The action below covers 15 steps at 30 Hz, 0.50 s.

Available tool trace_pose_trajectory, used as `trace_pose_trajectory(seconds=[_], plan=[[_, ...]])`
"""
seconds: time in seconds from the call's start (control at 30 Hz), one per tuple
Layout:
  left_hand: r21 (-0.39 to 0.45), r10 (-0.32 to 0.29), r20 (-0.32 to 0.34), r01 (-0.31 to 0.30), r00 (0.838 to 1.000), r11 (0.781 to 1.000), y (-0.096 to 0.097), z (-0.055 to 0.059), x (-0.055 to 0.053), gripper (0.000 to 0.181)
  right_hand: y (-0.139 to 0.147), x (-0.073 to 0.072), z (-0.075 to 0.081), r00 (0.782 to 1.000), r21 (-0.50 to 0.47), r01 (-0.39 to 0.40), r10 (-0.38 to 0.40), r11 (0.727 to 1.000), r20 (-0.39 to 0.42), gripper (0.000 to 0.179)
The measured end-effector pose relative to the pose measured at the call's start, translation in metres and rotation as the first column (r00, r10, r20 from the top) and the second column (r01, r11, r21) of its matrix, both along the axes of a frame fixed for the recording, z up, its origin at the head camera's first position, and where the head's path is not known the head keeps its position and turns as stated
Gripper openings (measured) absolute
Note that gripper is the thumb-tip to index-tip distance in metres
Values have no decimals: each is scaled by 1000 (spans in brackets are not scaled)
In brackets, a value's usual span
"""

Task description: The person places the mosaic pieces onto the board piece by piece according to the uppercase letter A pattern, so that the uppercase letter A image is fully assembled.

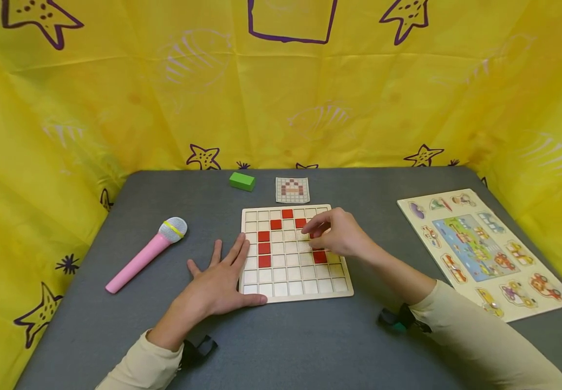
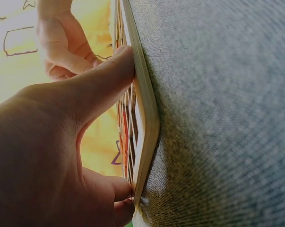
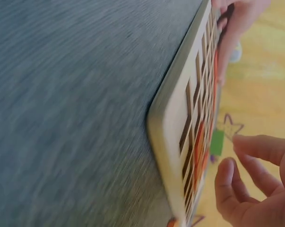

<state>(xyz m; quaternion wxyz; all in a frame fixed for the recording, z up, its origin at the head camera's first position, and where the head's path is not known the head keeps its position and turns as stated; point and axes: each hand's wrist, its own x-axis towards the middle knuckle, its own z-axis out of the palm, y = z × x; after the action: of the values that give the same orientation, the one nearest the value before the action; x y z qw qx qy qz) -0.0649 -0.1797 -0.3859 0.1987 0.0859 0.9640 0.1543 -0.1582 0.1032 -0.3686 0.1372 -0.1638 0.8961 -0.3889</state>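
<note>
A square wooden grid board [image 1: 279, 275] lies on the table with several red square tiles [image 1: 264, 248] set in its cells. Along the board's left edge my left hand [image 1: 220, 287] is spread, fingers extended. Its thumb presses the near rim, as the left wrist view shows on the board's edge [image 2: 149, 113]. Over the board's right side hovers my right hand [image 1: 340, 233], covering some cells. In the right wrist view its loosely bent fingers [image 3: 260, 146] stand apart from the thumb, and nothing shows between them. Behind the board lies a small card [image 1: 292, 190] printed with a grid pattern.
A green block [image 1: 242, 182] sits at the back, left of the card. On the left lies a toy microphone [image 1: 146, 257] with a pink handle. A wooden picture puzzle [image 1: 476, 249] is at the right, near my right forearm. Yellow curtains [image 1: 261, 108] surround the table.
</note>
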Motion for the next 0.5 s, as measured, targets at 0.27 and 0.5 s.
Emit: trace_pose_trajectory(seconds=[0.27,0.5], plan=[[0,-2,-7,2,1000,1000,0,0,0,127,29,-8,-2,998,35,66,-65,997,-23,22],[1,-4,-5,4,1000,1000,0,0,0,127,50,-14,-3,994,58,110,-109,992,-19,27]])
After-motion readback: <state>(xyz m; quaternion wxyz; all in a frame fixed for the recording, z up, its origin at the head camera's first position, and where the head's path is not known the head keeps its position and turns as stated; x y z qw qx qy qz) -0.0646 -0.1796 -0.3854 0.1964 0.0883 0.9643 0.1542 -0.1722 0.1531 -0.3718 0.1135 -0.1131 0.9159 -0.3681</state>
